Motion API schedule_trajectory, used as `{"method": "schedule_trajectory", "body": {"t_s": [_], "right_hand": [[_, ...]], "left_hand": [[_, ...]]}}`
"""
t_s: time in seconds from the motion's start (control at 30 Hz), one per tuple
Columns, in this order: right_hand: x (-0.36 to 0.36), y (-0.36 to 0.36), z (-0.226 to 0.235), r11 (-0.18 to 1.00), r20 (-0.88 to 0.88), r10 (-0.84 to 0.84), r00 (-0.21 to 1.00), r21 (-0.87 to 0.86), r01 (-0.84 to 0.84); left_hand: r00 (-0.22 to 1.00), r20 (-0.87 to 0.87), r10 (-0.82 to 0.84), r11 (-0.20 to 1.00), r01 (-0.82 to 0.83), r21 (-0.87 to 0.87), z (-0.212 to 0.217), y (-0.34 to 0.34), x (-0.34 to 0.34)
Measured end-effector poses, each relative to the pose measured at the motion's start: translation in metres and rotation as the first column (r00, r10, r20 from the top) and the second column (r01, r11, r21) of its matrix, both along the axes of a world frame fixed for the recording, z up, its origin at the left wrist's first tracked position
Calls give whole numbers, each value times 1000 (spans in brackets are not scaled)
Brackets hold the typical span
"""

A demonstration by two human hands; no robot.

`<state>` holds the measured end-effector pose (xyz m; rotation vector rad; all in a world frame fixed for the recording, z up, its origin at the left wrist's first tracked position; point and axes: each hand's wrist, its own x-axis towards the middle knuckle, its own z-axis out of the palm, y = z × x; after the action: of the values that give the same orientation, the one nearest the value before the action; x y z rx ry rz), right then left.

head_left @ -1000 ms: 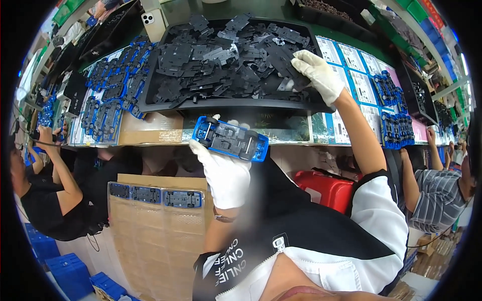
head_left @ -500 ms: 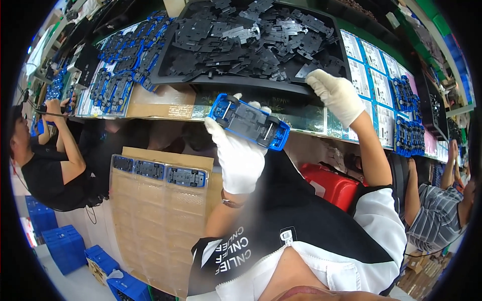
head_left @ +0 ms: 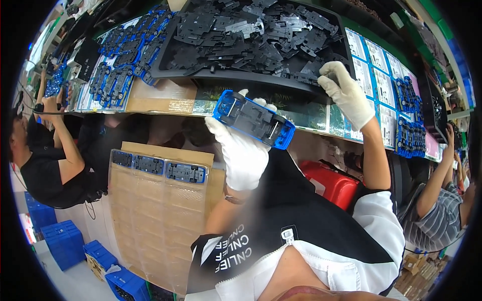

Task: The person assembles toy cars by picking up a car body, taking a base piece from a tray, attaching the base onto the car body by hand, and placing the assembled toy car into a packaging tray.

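Note:
In my white-gloved left hand rests a blue toy car, turned underside up. Its black base plate and wheel axles face me, and the thumb and fingers grip its sides. My right hand, gloved too, hovers at the near right edge of a large black tray. Thumb and fingers are bent but apart, with nothing visible between them. Loose black plastic base plates are heaped in the tray.
Blue toy cars lie in rows left and right of the tray. Below left, a clear blister tray on cardboard holds three cars. A red case sits beside me. Co-workers are at both sides; blue crates stand lower left.
My right hand has shifted slightly right, and its thumb and fingers have spread apart. The left hand with the toy car has moved a little to the right.

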<state>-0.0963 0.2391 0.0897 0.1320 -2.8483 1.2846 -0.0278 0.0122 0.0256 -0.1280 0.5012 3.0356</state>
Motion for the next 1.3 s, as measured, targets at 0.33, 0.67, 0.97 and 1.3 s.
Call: {"method": "schedule_trajectory", "body": {"t_s": [0.33, 0.67, 0.97, 1.3], "right_hand": [[39, -57, 2, 988, -707, 150, 691, 91, -122], [70, -90, -27, 919, -613, 319, 723, 385, -80], [69, -93, -20, 856, -562, 372, 739, 515, -39], [83, -74, -49, 563, 218, 188, 958, -823, 77]], "left_hand": [[995, 93, 33, 996, -25, -81, 13, 16, -2], [994, 27, 102, 982, -97, -161, 9, 21, -6], [995, -4, 103, 966, -101, -238, 13, 19, -1], [984, -58, 171, 958, -180, -224, 7, 17, -8]]}}
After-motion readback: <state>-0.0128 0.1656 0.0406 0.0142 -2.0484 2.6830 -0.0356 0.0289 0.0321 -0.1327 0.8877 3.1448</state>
